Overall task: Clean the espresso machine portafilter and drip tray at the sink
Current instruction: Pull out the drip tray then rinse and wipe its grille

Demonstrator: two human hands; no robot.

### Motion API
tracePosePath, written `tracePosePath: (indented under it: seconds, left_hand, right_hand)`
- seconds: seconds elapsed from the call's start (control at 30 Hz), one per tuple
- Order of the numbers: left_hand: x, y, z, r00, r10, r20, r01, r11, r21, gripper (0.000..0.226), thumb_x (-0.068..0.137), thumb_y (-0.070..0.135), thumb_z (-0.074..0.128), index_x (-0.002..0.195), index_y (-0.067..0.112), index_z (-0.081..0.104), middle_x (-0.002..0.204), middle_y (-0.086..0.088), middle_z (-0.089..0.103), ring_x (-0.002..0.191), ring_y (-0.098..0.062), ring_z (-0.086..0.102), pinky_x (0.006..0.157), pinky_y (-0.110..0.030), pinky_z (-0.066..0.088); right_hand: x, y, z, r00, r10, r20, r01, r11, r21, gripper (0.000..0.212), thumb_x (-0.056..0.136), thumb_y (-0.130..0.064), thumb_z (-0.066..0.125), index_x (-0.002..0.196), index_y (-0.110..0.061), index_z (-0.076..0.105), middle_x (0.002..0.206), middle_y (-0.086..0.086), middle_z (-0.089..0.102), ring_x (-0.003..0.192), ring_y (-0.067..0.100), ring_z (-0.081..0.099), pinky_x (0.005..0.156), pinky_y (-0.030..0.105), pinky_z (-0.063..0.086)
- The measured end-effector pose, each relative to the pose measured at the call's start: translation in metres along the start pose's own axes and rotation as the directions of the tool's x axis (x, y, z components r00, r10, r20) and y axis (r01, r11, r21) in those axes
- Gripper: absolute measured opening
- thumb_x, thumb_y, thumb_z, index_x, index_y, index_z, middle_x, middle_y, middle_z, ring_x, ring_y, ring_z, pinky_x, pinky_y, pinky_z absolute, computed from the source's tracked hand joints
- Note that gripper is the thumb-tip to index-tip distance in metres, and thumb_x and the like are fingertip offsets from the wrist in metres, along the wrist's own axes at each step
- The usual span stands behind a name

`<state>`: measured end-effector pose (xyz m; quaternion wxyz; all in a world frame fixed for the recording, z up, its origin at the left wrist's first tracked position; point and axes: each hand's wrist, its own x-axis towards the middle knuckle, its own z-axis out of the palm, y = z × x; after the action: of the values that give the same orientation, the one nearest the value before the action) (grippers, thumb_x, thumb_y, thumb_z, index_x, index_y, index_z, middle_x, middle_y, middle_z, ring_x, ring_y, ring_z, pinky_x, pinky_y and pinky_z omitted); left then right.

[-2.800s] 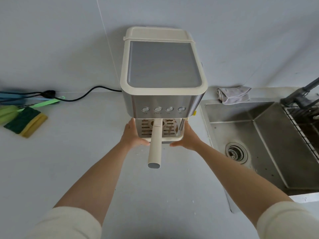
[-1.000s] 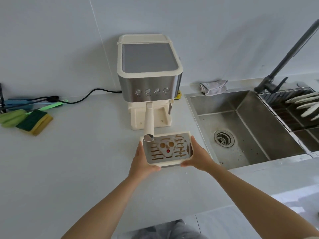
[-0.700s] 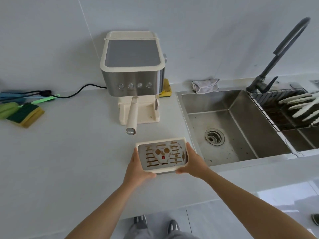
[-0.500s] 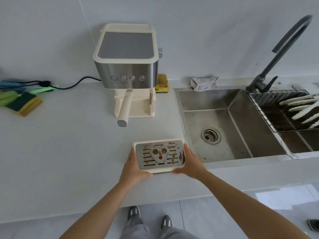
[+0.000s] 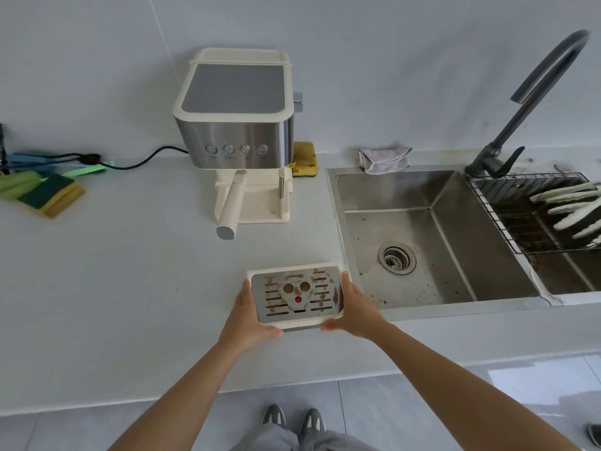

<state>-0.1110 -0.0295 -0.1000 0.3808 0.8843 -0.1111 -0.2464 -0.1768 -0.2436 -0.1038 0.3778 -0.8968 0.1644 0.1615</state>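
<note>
Now drip tray (image 5: 296,296) btwn machine (image 5: 239,125), sink (image 5: 432,242).

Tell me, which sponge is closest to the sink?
The yellow sponge behind the espresso machine; the green-and-yellow sponge lies far left.

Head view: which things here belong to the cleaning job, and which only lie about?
For the job:
drip tray, held by left hand and right hand
portafilter, in the espresso machine
sink
faucet

Lying about:
grey cloth
green-yellow sponge
yellow sponge
dish rack
</note>
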Motion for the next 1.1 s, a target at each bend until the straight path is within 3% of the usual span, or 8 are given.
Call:
tracePosePath:
  seconds: [0.17, 0.27, 0.37, 0.43, 0.57, 0.73, 1.1]
  left_hand:
    - [0.001, 0.002, -0.004, 0.999, 0.036, -0.024, -0.034, 0.998, 0.06, 0.102, 0.058, 0.021, 0.085, 0.137, 0.014, 0.022, 0.134, -0.005, 0.029, 0.125, -0.015, 0.034, 0.09, -0.023, 0.038]
    - [0.001, 0.009, -0.007, 0.997, 0.076, -0.015, -0.07, 0.972, 0.225, 0.107, 0.062, 0.035, 0.082, 0.142, 0.016, 0.014, 0.148, -0.006, 0.014, 0.138, -0.021, 0.022, 0.103, -0.032, 0.037]
    - [0.003, 0.015, -0.009, 0.991, 0.123, 0.057, -0.136, 0.919, 0.371, 0.097, 0.067, 0.045, 0.076, 0.144, 0.026, 0.02, 0.156, -0.002, -0.007, 0.144, -0.024, 0.004, 0.113, -0.039, 0.022]
    - [0.006, 0.018, -0.008, 0.979, 0.165, 0.117, -0.201, 0.866, 0.457, 0.086, 0.07, 0.048, 0.072, 0.141, 0.029, 0.029, 0.156, -0.005, -0.01, 0.144, -0.025, -0.005, 0.115, -0.04, 0.013]
    - [0.015, 0.02, -0.007, 0.96, 0.165, 0.227, -0.27, 0.763, 0.587, 0.076, 0.074, 0.053, 0.065, 0.14, 0.03, 0.033, 0.156, -0.008, -0.011, 0.143, -0.026, -0.015, 0.115, -0.045, 0.002]
    - [0.022, 0.02, -0.006, 0.947, 0.116, 0.298, -0.285, 0.73, 0.621, 0.077, 0.074, 0.053, 0.064, 0.141, 0.03, 0.032, 0.156, -0.009, -0.012, 0.143, -0.026, -0.017, 0.114, -0.048, -0.002]
    - [0.032, 0.024, -0.006, 0.935, 0.115, 0.336, -0.32, 0.685, 0.654, 0.071, 0.072, 0.053, 0.066, 0.133, 0.027, 0.043, 0.157, -0.009, -0.003, 0.143, -0.024, -0.014, 0.113, -0.05, -0.005]
  right_hand:
    - [-0.001, -0.001, -0.006, 1.0, -0.031, 0.001, 0.031, 0.999, -0.006, 0.109, 0.059, -0.029, 0.084, 0.141, -0.012, 0.015, 0.131, 0.002, 0.041, 0.121, 0.018, 0.041, 0.1, 0.043, 0.045]
    - [-0.001, -0.005, -0.012, 0.997, -0.081, -0.016, 0.08, 0.993, -0.088, 0.102, 0.063, -0.032, 0.081, 0.14, -0.02, 0.016, 0.138, 0.001, 0.031, 0.128, 0.019, 0.033, 0.103, 0.037, 0.041]
    - [0.002, -0.013, -0.017, 0.994, -0.109, 0.018, 0.111, 0.976, -0.186, 0.093, 0.067, -0.038, 0.077, 0.14, -0.026, 0.021, 0.154, -0.001, 0.006, 0.142, 0.023, 0.011, 0.111, 0.046, 0.03]
    - [0.006, -0.02, -0.02, 0.987, -0.146, 0.07, 0.16, 0.948, -0.277, 0.087, 0.069, -0.042, 0.075, 0.14, -0.027, 0.027, 0.156, -0.003, -0.005, 0.144, 0.021, 0.001, 0.115, 0.047, 0.021]
    - [0.012, -0.032, -0.018, 0.958, -0.223, 0.179, 0.28, 0.863, -0.42, 0.075, 0.071, -0.046, 0.072, 0.135, -0.029, 0.037, 0.157, 0.0, -0.01, 0.144, 0.022, -0.015, 0.116, 0.041, 0.004]
    - [0.018, -0.035, -0.015, 0.947, -0.209, 0.246, 0.311, 0.793, -0.525, 0.08, 0.071, -0.045, 0.073, 0.139, -0.028, 0.035, 0.157, 0.003, -0.003, 0.144, 0.025, -0.014, 0.116, 0.039, -0.005]
    - [0.021, -0.04, -0.015, 0.946, -0.199, 0.255, 0.311, 0.771, -0.555, 0.072, 0.07, -0.046, 0.073, 0.133, -0.029, 0.042, 0.156, 0.003, 0.002, 0.144, 0.024, -0.008, 0.117, 0.039, -0.003]
